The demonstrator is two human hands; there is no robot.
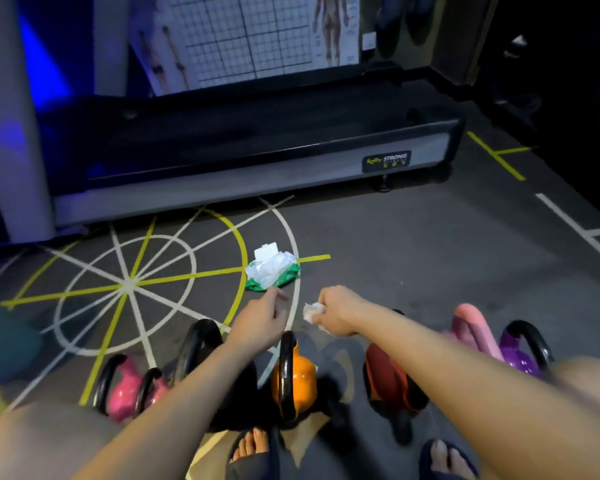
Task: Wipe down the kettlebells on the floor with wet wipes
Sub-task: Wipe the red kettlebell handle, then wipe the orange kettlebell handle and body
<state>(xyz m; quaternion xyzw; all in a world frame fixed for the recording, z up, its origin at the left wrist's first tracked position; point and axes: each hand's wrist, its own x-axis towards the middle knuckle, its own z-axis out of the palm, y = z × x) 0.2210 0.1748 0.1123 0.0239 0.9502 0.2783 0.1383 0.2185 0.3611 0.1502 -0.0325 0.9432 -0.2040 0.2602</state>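
Two feet [253, 445] in dark slippers stand at the bottom edge; just ahead of them a row of kettlebells sits on the grey floor [413, 258]: two pink kettlebells [122, 393] at the left, a black kettlebell [205, 325] partly behind the left forearm, an orange kettlebell [297, 375] in the middle, a red kettlebell [387, 375] under the right forearm, and a purple kettlebell [518, 356] at the far right (the pale pink kettlebell [471, 323] beside it is blurred); beyond the row the right hand [340, 310] is closed round a crumpled wipe [314, 311]; the left hand [260, 320] holds nothing, forefinger stretched forward, the other fingers loosely curled, its tip near the pack of wet wipes [272, 271], which lies with its lid flipped open on the painted floor lines; farther off stands a treadmill [257, 157]; behind it hangs a grid poster [239, 36].
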